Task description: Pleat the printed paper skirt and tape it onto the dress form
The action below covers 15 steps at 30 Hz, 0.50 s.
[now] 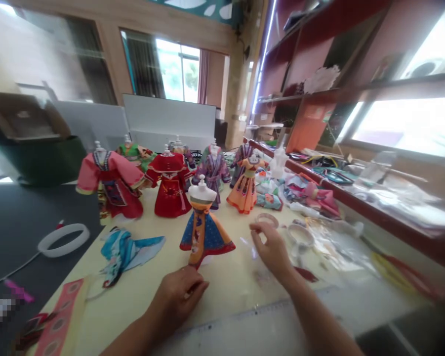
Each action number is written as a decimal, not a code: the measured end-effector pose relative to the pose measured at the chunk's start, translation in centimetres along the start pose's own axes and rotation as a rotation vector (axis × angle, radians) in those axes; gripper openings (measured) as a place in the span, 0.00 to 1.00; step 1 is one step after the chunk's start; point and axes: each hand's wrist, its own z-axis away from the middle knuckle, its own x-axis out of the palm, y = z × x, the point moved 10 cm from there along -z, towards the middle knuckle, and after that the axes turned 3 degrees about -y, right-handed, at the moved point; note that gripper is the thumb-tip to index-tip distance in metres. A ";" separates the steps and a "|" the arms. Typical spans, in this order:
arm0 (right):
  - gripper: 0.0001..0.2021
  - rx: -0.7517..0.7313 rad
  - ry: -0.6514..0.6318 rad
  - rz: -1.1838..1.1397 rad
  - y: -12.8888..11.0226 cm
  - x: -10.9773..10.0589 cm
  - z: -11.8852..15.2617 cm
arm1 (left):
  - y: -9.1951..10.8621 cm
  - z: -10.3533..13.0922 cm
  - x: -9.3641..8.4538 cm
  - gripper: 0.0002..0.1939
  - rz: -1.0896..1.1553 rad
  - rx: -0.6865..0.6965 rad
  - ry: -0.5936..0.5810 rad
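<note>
A small white mannequin in a blue and orange dress [207, 232] stands upright near the middle of the table. Just in front of its hem is my left hand [180, 291], fingers curled together; whether anything is between them is hidden. My right hand [272, 249] is to the right of the dress, apart from it, with thumb and fingertips close together near a tape roll [267, 220]. What it may hold is too small to tell. Behind stand a red dress [170, 190], a pink and red robe [116, 185] and an orange dress [243, 187] on mannequins.
Blue cloth [122, 249] lies on the left of the table [133, 306]. A ruler [255, 312] crosses the front. Folded fabrics [314, 195] and another tape roll [301, 235] are at the right, beside a red-edged shelf. A white ring lamp [63, 241] is at the far left.
</note>
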 end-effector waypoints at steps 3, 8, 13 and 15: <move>0.08 0.104 -0.032 0.168 5.7 -3.9 -1.5 | -1.4 0.7 -0.8 0.08 -0.045 -0.008 0.068; 0.09 0.204 -0.125 0.420 12.6 -7.1 -3.0 | -1.5 1.0 -1.8 0.08 -0.038 -0.039 0.146; 0.10 0.061 -0.363 0.483 11.2 -2.9 -2.5 | -1.1 0.8 -1.7 0.10 -0.066 -0.018 0.158; 0.10 0.000 -0.462 0.492 10.0 -0.6 -2.2 | -1.0 0.9 -1.7 0.09 -0.075 0.008 0.166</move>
